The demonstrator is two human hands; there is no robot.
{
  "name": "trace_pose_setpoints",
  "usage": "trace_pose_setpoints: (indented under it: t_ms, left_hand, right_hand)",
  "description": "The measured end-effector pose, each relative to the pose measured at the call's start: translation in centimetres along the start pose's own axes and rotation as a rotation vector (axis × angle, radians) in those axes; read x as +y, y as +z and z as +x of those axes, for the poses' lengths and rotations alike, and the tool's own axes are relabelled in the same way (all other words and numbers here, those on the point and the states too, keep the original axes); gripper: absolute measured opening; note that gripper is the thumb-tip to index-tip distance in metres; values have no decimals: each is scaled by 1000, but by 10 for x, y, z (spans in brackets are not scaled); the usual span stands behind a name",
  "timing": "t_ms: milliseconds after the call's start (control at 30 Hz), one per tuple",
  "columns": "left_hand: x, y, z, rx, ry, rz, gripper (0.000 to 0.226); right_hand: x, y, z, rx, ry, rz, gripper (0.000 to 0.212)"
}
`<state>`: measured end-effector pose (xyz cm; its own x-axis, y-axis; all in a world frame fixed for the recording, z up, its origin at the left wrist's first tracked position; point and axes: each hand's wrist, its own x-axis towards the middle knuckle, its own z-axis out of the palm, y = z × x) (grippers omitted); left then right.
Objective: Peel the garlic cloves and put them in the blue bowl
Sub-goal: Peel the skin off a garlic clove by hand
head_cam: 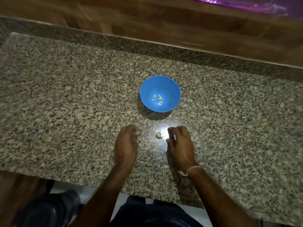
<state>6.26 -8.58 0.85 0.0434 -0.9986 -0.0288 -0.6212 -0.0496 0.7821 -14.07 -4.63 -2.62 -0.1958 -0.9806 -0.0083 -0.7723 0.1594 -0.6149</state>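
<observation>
- A blue bowl (172, 89) is seen upright on a speckled granite countertop (65, 95), slightly above the centre of the frame.
- A few small pale peeled garlic cloves (157, 99) are seen lying close together on the bottom of the bowl.
- One garlic piece (158, 135), pale and with its skin apparently on, is seen on the countertop below the bowl, beside a bright glare spot on the stone.
- The left hand (127, 141) is held over the counter at lower centre, left of the garlic piece and apart from it. Its fingers are curled inward with the tips gathered, but the tips are blurred, so it cannot be told whether anything is pinched between them.
- The right hand (179, 143) is placed just right of the garlic piece. Its thumb and bent fingers are held apart like a loose claw, nothing is gripped, and contact with the garlic cannot be made out.
- A thin string bracelet (190, 171) is worn on the right wrist.
- A wooden surface (147, 22) is seen across the top of the frame behind the counter, with a purple glossy sheet (246, 4) at the upper right.
- A dark shoe (49, 208) is seen at the lower left, below the counter's edge.
</observation>
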Motion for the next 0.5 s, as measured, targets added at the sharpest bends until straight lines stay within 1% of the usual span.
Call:
trace_pose_setpoints:
  t_ms: [100, 200, 300, 367, 433, 500]
  left_hand:
    - [35, 6, 40, 21, 87, -79, 19]
    - [62, 18, 80, -19, 173, -62, 13]
    - [70, 35, 109, -62, 178, 6, 12]
    - [71, 40, 119, -77, 149, 27, 13]
    - [70, 35, 117, -39, 169, 49, 17]
    - [66, 25, 98, 38, 257, 29, 14]
  right_hand:
    - [0, 0, 1, -3, 20, 7, 29]
    - [-1, -1, 2, -3, 40, 15, 30]
    - [0, -2, 3, -7, 43, 48, 29]
    - [2, -3, 3, 8, 52, 105, 27]
    - [3, -5, 1, 46, 51, 187, 27]
    - [2, -6, -1, 57, 26, 277, 27]
